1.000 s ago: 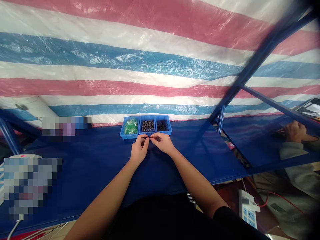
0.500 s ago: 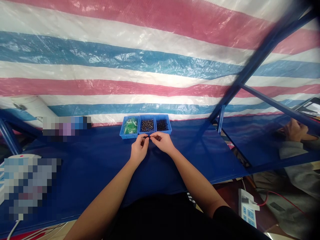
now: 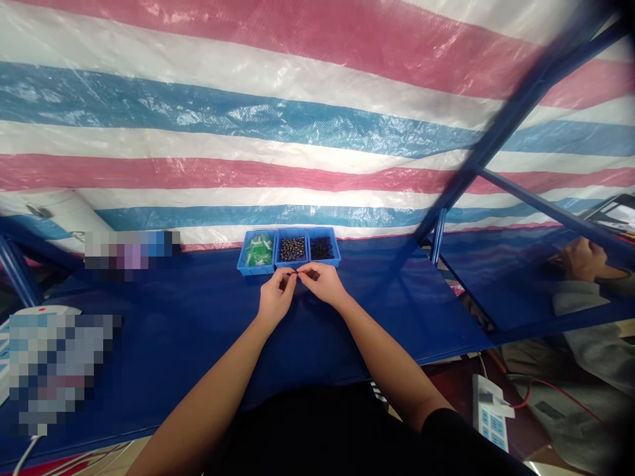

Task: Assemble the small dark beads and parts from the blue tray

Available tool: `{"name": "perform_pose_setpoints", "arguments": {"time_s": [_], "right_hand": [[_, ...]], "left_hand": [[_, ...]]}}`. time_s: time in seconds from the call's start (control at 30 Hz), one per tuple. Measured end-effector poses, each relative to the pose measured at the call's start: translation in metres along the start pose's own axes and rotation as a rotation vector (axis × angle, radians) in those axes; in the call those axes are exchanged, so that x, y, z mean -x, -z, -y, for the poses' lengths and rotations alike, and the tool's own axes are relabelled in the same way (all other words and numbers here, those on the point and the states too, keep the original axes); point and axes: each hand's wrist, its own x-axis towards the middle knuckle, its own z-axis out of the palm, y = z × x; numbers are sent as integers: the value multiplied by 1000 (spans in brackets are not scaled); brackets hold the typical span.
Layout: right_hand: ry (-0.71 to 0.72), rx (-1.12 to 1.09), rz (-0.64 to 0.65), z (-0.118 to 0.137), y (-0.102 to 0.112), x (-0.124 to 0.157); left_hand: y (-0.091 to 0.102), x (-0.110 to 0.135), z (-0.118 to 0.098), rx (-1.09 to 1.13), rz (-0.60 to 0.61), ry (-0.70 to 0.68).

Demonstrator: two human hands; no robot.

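My left hand [image 3: 276,295] and my right hand [image 3: 321,281] meet fingertip to fingertip over the blue table cover [image 3: 198,330], both pinched on a tiny dark part I cannot make out. Just beyond them stand three small blue bins side by side: the left bin [image 3: 256,253] holds green and white pieces, the middle bin [image 3: 292,249] small dark parts with metal glints, the right bin [image 3: 323,248] dark parts. My hands sit right at the front edge of the middle bin.
A striped red, white and blue tarp [image 3: 297,119] hangs behind the table. A blue metal frame post [image 3: 439,235] rises at the right. Another person's hand [image 3: 585,259] rests beyond it. A white power strip [image 3: 490,413] lies on the floor below.
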Motion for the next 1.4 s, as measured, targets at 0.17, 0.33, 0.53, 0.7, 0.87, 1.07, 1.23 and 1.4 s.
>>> {"name": "perform_pose_setpoints", "arguments": {"time_s": [0.17, 0.33, 0.53, 0.7, 0.87, 1.07, 1.23, 1.4], "right_hand": [[20, 69, 7, 2, 1, 0], [23, 72, 5, 1, 1, 0], [42, 71, -5, 1, 0, 0], [23, 77, -17, 1, 0, 0], [32, 80, -18, 1, 0, 0], [40, 89, -18, 1, 0, 0], [51, 96, -18, 0, 0, 0], [61, 89, -10, 1, 0, 1]], "left_hand": [[1, 0, 0, -5, -1, 0], [0, -1, 3, -22, -2, 11], [0, -1, 3, -14, -1, 12], [0, 0, 3, -4, -15, 17], [-1, 0, 4, -7, -10, 27], [0, 0, 3, 0, -20, 42], [-1, 0, 3, 0, -19, 28], [-1, 0, 5, -8, -15, 32]]}}
